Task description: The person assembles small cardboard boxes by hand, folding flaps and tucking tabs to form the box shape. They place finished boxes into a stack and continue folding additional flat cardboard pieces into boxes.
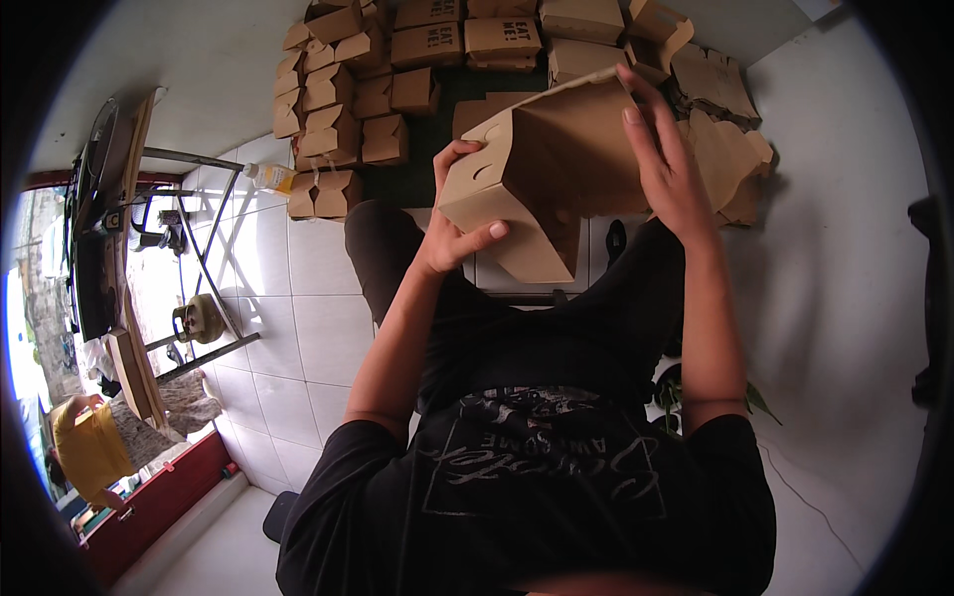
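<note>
Carton (576, 139), brown, held up over the knees, near the boxes, hollow side toward the wearer. Left hand (444, 233) grasping its left end: thumb on the near face, fingers round the far side, by a slotted flap (482, 171). Right hand (676, 184) on the right edge, digits nearly straight, touching the rim; can't tell if it's actually gripping. Far left: small boxes (331, 89) stacked, tops folded. Far middle: printed boxes (427, 45), dark lettering. Far right: loose cardboard (720, 149), partly behind the right hand. Green surface (452, 94) shows between boxes. Bottle (268, 179), yellowish, lying at the left edge of the small boxes. Further left: gas cylinder (204, 320) by a metal frame (204, 233). Tiled floor (333, 333) below. Plant (760, 399) near right, partly behind the right arm.
</note>
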A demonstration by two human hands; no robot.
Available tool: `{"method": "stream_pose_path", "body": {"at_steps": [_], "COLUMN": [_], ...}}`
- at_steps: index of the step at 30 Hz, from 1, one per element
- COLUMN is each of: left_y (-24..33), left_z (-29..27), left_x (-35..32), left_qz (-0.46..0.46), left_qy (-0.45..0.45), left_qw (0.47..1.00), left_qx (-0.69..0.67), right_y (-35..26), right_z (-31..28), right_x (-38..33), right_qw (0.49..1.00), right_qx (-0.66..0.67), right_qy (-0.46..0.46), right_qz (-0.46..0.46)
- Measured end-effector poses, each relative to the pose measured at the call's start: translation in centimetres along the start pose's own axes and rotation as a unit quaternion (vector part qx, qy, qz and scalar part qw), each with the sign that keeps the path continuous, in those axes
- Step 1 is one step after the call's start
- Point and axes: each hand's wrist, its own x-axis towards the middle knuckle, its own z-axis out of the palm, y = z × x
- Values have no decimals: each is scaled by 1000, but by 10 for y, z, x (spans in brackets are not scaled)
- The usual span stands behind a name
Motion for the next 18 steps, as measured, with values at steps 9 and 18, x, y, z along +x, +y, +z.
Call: {"method": "stream_pose_path", "body": {"at_steps": [9, 18], "left_y": [1, 9], "left_z": [8, 19], "left_x": [7, 14], "left_qz": [16, -26], "left_qy": [25, 79], "left_qw": [999, 991], "left_qx": [-36, -103], "right_y": [-24, -20], "right_z": [-3, -4], "right_x": [1, -19], "right_qw": [991, 982], "right_qx": [-20, 17], "right_qy": [-101, -181], "right_qz": [-85, -43]}}
